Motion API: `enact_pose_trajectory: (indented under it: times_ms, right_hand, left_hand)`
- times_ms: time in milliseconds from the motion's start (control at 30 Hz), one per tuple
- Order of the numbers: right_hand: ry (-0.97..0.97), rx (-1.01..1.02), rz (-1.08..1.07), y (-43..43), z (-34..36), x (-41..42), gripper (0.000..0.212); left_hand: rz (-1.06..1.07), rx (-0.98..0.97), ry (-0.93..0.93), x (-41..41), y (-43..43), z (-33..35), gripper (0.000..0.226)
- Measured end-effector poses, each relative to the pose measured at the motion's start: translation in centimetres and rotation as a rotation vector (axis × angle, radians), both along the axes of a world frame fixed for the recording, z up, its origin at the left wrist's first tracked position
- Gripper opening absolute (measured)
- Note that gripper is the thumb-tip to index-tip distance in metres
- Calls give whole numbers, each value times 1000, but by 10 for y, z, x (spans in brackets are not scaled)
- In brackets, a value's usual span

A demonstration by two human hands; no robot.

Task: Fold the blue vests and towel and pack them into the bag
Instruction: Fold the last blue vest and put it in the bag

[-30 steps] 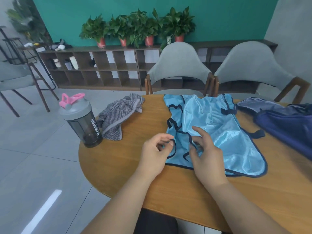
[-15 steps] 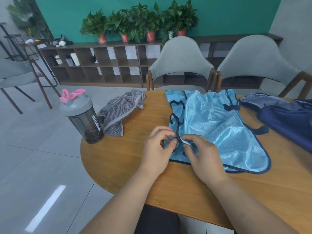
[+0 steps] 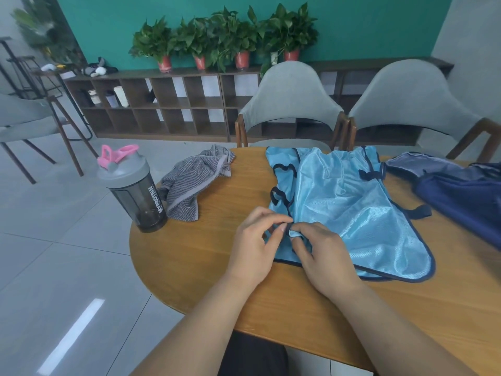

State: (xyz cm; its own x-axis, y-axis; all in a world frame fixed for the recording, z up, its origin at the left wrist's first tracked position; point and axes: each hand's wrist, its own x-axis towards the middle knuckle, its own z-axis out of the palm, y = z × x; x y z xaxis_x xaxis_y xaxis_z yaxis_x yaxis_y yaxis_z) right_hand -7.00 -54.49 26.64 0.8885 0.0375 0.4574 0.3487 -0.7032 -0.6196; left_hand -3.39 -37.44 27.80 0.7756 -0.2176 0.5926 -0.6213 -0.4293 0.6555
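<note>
A shiny light-blue vest (image 3: 349, 210) with dark navy trim lies spread on the round wooden table (image 3: 206, 267), over a second one whose edge shows at its left. My left hand (image 3: 254, 245) and my right hand (image 3: 322, 251) meet at the vest's near left edge, and both pinch a small fold of blue fabric and navy strap between fingertips. A crumpled grey striped towel (image 3: 192, 183) lies at the table's far left. The navy bag (image 3: 466, 196) rests at the right edge, partly out of view.
A dark shaker bottle (image 3: 135, 191) with a grey lid and pink cap stands at the table's left rim, touching the towel. Two grey chairs (image 3: 292, 104) stand behind the table. A low wooden shelf (image 3: 162, 104) with potted plants lines the teal wall.
My hands have come together at the vest's near left edge. A second ago they lay apart on the straps; now both pinch the same bit of fabric and strap.
</note>
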Motion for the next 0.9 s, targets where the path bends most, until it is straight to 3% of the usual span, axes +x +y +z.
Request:
enact_pose_trajectory:
  times_ms: [267, 467, 567, 667, 800, 900]
  right_hand:
    - [40, -4, -9, -1, 0, 0, 22]
    - [49, 14, -40, 1, 1, 0, 27]
    - [30, 33, -109, 4, 5, -3, 39]
    - [-49, -77, -172, 5, 7, -6, 59]
    - [-91, -331, -216, 12, 7, -5, 84]
    - [-78, -460, -265, 13, -1, 0, 73]
  left_hand:
    - [-46, 50, 2, -1, -1, -1, 28]
    - [19, 74, -16, 1, -3, -2, 17]
    - [48, 124, -69, 4, -5, 15, 13]
    - [43, 115, -118, 14, -9, 45, 10]
    - [53, 29, -25, 27, -13, 74, 16]
    - [86, 26, 7, 37, -9, 77, 15]
